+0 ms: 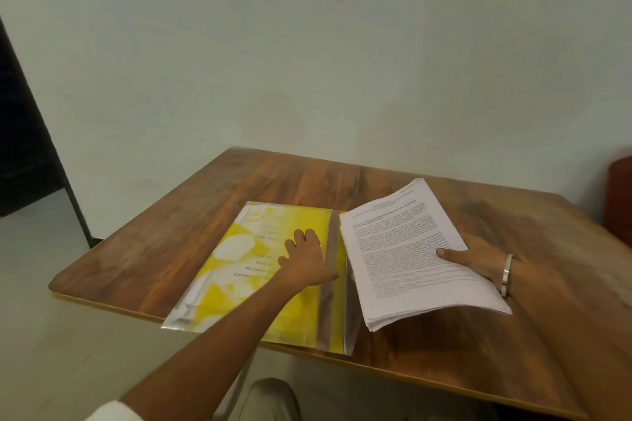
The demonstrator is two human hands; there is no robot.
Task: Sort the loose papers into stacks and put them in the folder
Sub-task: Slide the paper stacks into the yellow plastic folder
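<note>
Yellow folder [273, 270] pinned flat to surface [444, 345] under left hand [306, 261], fingers relaxed; paper stack [410, 260] gripped by right hand [475, 258], thumb on top.

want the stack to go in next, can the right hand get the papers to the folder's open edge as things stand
Probably yes. The right hand grips the papers right beside the folder, with nothing between them. The left hand rests on the cover, away from that edge.
</note>
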